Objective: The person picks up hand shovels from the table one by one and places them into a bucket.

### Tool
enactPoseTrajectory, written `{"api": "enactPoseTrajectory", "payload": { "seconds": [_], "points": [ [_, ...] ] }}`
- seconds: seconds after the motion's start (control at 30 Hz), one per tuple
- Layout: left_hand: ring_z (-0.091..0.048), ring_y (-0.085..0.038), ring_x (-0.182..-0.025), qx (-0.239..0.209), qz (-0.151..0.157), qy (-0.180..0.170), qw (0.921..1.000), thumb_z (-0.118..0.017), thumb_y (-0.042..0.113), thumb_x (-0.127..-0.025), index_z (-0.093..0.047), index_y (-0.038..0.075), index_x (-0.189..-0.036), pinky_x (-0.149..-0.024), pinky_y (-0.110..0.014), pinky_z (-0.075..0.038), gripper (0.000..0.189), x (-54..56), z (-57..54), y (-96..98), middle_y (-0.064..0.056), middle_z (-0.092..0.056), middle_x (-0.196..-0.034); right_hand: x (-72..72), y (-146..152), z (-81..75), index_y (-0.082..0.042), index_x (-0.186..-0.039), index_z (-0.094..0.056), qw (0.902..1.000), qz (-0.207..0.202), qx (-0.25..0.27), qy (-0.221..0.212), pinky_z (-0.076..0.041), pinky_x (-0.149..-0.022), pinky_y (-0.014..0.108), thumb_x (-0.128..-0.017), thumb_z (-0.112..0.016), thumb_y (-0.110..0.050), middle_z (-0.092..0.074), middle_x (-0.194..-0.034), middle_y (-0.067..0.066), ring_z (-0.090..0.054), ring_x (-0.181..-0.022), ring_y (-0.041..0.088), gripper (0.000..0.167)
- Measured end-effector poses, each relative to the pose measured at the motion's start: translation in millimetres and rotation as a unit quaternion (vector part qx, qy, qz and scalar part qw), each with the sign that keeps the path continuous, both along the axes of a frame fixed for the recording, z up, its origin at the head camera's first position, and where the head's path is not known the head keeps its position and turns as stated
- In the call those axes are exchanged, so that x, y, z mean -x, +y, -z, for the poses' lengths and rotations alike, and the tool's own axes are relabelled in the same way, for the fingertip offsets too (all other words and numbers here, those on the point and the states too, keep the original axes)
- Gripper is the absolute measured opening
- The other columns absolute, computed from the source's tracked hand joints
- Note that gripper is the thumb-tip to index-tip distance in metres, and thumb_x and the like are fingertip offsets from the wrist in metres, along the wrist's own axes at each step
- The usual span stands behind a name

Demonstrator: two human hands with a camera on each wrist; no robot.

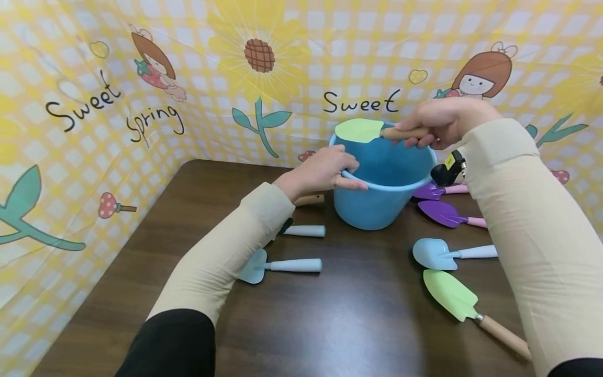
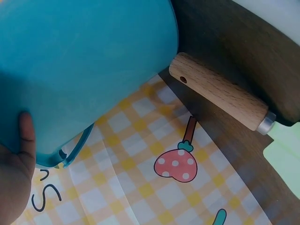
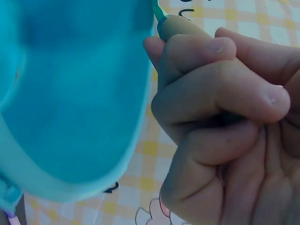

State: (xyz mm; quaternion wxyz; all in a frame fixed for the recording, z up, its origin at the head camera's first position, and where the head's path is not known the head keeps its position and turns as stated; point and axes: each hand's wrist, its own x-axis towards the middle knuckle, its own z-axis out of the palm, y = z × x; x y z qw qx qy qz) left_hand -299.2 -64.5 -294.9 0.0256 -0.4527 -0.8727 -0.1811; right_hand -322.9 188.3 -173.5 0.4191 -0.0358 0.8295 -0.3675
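Observation:
A light-blue bucket (image 1: pixel 372 209) stands upright at the back of the table. My left hand (image 1: pixel 325 170) grips its near-left rim; in the left wrist view the hand (image 2: pixel 18 173) shows only partly, against the bucket wall (image 2: pixel 93 61). With curled fingers my right hand (image 1: pixel 445 123) holds a light-green garden trowel (image 1: pixel 360 130) by its wooden handle. The blade lies above the bucket's opening, near the back rim. In the right wrist view, the fingers (image 3: pixel 206 93) wrap the handle beside the bucket (image 3: pixel 84 103), and the blade is mostly hidden.
Right of the bucket lie two purple tools (image 1: pixel 440 213), a light-blue shovel (image 1: pixel 431 253) and another green trowel (image 1: pixel 449 294). On the left are a pale-blue shovel (image 1: pixel 294 265), a pale handle (image 1: pixel 306 231) and a wooden-handled green tool (image 2: pixel 220 91). Patterned cloth (image 1: pixel 198 104) borders the table.

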Motion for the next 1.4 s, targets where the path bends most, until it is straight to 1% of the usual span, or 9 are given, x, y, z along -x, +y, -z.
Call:
{"api": "enactPoseTrajectory", "payload": {
  "seconds": [0.17, 0.47, 0.57, 0.7, 0.9, 1.0, 1.1, 1.23, 1.4],
  "points": [
    [-0.033, -0.018, -0.071, -0.002, -0.007, 0.0, 1.0, -0.067, 0.054, -0.09, -0.037, 0.016, -0.063, -0.069, -0.027, -0.026, 0.055, 0.6, -2.1, 0.1, 0.0, -0.031, -0.062, 1.6, 9.2, -2.6, -0.014, -0.132, -0.055, 1.0, 0.008, 0.002, 0.0, -0.029, -0.049, 0.018, -0.105, -0.043, -0.043, -0.058, -0.075, -0.008, -0.043, -0.055, 0.003, 0.042],
    [-0.033, -0.018, -0.071, -0.007, -0.001, 0.003, 1.0, -0.068, 0.054, -0.089, -0.037, 0.016, -0.063, -0.069, -0.027, -0.026, 0.055, 0.4, -4.0, 1.9, 0.001, -0.03, -0.062, 2.4, 18.9, -5.4, -0.021, -0.114, -0.065, 0.9999, 0.008, -0.004, -0.012, -0.03, -0.049, 0.019, -0.105, -0.042, -0.042, -0.058, -0.074, -0.007, -0.043, -0.054, 0.005, 0.033],
    [-0.035, -0.017, -0.071, -0.008, -0.004, 0.001, 1.0, -0.068, 0.054, -0.089, -0.037, 0.016, -0.063, -0.069, -0.027, -0.027, 0.056, 0.4, -4.7, 1.5, 0.001, -0.03, -0.062, 1.8, 19.4, -6.7, -0.017, -0.12, -0.061, 0.9999, 0.0, -0.013, -0.009, -0.031, -0.049, 0.019, -0.105, -0.044, -0.041, -0.058, -0.074, -0.006, -0.045, -0.054, 0.004, 0.033],
    [-0.037, -0.017, -0.072, -0.012, -0.005, -0.001, 0.9999, -0.068, 0.054, -0.088, -0.038, 0.016, -0.063, -0.071, -0.027, -0.029, 0.056, 0.1, -5.8, 1.8, 0.001, -0.03, -0.061, 1.7, 18.4, -6.1, -0.01, -0.133, -0.05, 0.9995, -0.016, -0.024, -0.011, -0.03, -0.05, 0.019, -0.104, -0.046, -0.039, -0.057, -0.073, -0.006, -0.044, -0.054, 0.005, 0.041],
    [-0.036, -0.018, -0.071, -0.013, 0.001, -0.005, 0.9999, -0.068, 0.053, -0.089, -0.038, 0.016, -0.063, -0.069, -0.027, -0.029, 0.055, 0.0, -5.1, 3.1, 0.001, -0.031, -0.062, 5.5, 11.5, 2.0, -0.01, -0.132, -0.052, 0.9987, -0.029, -0.038, -0.019, -0.029, -0.057, 0.022, -0.104, -0.047, -0.04, -0.055, -0.073, -0.007, -0.042, -0.057, 0.005, 0.042],
    [-0.036, -0.018, -0.072, -0.012, -0.006, -0.007, 0.9999, -0.068, 0.053, -0.089, -0.038, 0.016, -0.063, -0.069, -0.027, -0.028, 0.055, -0.3, -4.4, 2.2, 0.001, -0.032, -0.062, 7.6, 6.4, 6.8, -0.007, -0.134, -0.052, 0.9987, -0.022, -0.04, -0.022, -0.03, -0.059, 0.022, -0.104, -0.048, -0.041, -0.056, -0.072, -0.007, -0.044, -0.057, 0.004, 0.045],
    [-0.036, -0.018, -0.072, -0.011, -0.01, -0.01, 0.9998, -0.068, 0.054, -0.088, -0.039, 0.016, -0.063, -0.069, -0.027, -0.028, 0.054, -0.7, -3.8, 1.6, 0.0, -0.032, -0.062, 8.4, 1.4, 11.1, -0.003, -0.135, -0.048, 0.9988, -0.013, -0.04, -0.026, -0.03, -0.056, 0.019, -0.104, -0.047, -0.04, -0.057, -0.071, -0.007, -0.043, -0.055, 0.003, 0.048],
    [-0.036, -0.018, -0.072, -0.015, -0.009, -0.017, 0.9997, -0.068, 0.055, -0.088, -0.039, 0.016, -0.063, -0.068, -0.027, -0.029, 0.054, -1.3, -2.0, 1.9, 0.0, -0.033, -0.062, 7.2, -7.1, 15.9, -0.003, -0.131, -0.047, 0.9988, 0.008, -0.046, -0.015, -0.031, -0.051, 0.015, -0.104, -0.048, -0.039, -0.058, -0.069, -0.006, -0.044, -0.052, 0.002, 0.046],
    [-0.034, -0.018, -0.07, -0.022, -0.012, -0.019, 0.9995, -0.068, 0.055, -0.088, -0.04, 0.016, -0.063, -0.067, -0.027, -0.029, 0.054, -1.7, 2.4, 1.0, 0.0, -0.034, -0.061, 8.1, -25.2, 18.9, -0.002, -0.134, -0.046, 0.9974, 0.021, -0.068, 0.001, -0.033, -0.05, 0.013, -0.104, -0.048, -0.035, -0.06, -0.067, -0.004, -0.044, -0.051, 0.001, 0.044]
  ]
}}
